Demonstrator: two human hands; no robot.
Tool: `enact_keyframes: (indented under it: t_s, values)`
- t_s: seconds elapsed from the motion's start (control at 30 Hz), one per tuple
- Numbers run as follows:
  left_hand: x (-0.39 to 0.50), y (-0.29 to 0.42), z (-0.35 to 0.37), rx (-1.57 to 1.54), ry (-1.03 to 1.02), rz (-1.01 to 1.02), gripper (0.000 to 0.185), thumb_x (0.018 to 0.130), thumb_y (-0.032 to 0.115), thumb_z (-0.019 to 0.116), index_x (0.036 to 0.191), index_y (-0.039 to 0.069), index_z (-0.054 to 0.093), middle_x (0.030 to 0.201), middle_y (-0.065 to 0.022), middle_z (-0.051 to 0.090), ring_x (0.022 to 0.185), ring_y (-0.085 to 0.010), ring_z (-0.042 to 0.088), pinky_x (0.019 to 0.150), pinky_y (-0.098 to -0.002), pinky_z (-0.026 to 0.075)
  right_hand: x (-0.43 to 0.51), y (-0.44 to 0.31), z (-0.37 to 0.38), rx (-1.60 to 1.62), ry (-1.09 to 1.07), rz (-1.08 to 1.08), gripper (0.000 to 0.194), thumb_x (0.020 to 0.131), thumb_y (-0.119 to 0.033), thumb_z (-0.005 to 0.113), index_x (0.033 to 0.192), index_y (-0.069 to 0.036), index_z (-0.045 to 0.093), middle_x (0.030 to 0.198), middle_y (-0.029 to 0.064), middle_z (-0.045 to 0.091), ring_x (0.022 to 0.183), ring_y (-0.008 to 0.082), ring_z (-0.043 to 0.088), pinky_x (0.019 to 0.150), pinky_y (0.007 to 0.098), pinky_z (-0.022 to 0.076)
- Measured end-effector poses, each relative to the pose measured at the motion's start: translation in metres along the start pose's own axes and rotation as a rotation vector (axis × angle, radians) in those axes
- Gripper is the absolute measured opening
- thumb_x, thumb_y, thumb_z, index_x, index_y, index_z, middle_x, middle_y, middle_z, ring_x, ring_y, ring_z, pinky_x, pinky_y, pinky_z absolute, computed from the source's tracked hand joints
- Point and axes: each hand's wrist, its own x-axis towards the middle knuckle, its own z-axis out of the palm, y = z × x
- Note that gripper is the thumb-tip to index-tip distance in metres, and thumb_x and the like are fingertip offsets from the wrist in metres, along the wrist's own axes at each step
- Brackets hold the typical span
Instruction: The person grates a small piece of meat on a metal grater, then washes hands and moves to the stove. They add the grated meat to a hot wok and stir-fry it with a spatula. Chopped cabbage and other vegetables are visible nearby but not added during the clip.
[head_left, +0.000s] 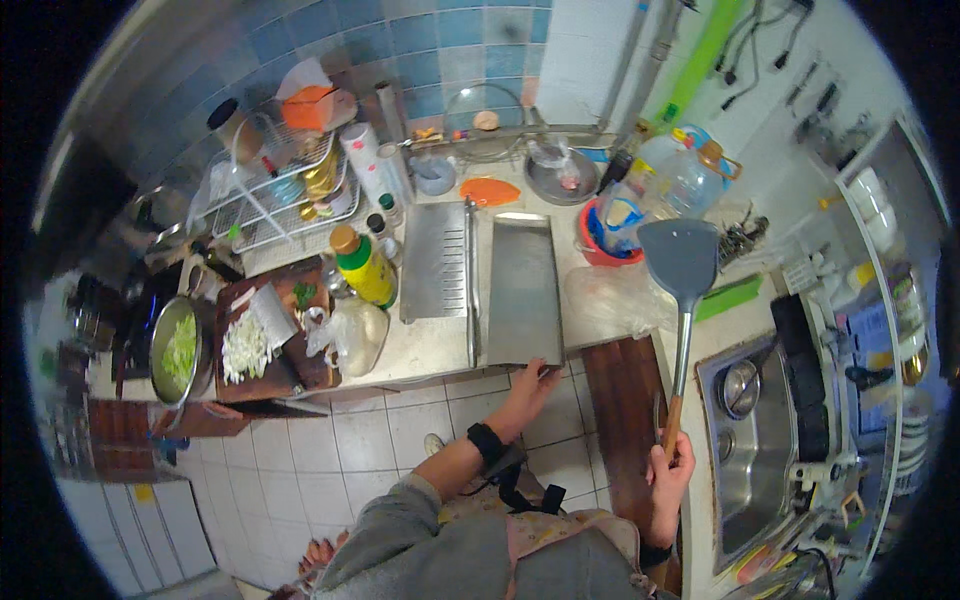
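My right hand (672, 457) is closed around the wooden handle of a spatula (681, 262), whose wide grey blade points up, away from me. My left hand (529, 394) touches the near edge of a long rectangular metal tray or panel (523, 289) on the counter; whether its fingers grip it I cannot tell. Left of that panel lies a slotted metal panel (433, 262). Farther left a wooden cutting board (281, 300) bears chopped white vegetable (246, 345) and a cleaver (271, 315). At its left side is a pan (196, 375) with chopped green vegetable.
A stainless sink (761, 480) lies on the right. A red basin (611, 256), large plastic bottles (686, 180) and a metal pan (561, 176) stand toward the back. A yellow bottle (367, 277) and a plastic bag (358, 337) are near the board. A wire rack (277, 217) is behind.
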Motion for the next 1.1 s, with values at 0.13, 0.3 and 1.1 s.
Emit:
enact_keyframes:
  t_s: [0.13,0.3,1.1]
  values:
    - [0.015,-0.003,-0.048,1.212,0.040,0.369,0.015,0.088,0.017,0.058,0.099,0.006,0.054,0.098,-0.0061,0.061,0.092,-0.0192,0.056,0.078,-0.0286,0.047,0.013,0.008,0.001,-0.001,-0.064,0.036,0.020,0.086,-0.008,0.058,0.105,-0.002,0.055,0.060,-0.0021,0.048,0.043,0.0034,0.040,0.038,0.0179,0.0308]
    - [0.036,-0.005,-0.091,-0.063,-0.585,-0.021,0.027,0.089,0.024,0.059,0.108,0.007,0.055,0.105,-0.0056,0.062,0.100,-0.0175,0.057,0.084,-0.0290,0.046,0.042,0.024,0.040,-0.227,-0.361,-0.051,0.022,0.090,-0.018,0.053,0.104,-0.002,0.058,0.061,0.0023,0.055,0.044,0.0053,0.044,0.040,0.0193,0.0338]
    - [-0.518,0.358,-0.296,0.309,0.453,0.516,0.028,0.095,0.018,0.044,0.121,0.009,0.047,0.119,-0.0094,0.057,0.109,-0.0216,0.057,0.090,-0.0373,0.047,-0.027,0.071,0.408,-1.240,-0.196,-0.411,0.073,0.073,-0.022,0.074,0.131,-0.005,0.033,0.119,0.0240,0.049,0.101,0.0415,0.056,0.081,0.0457,0.0484]
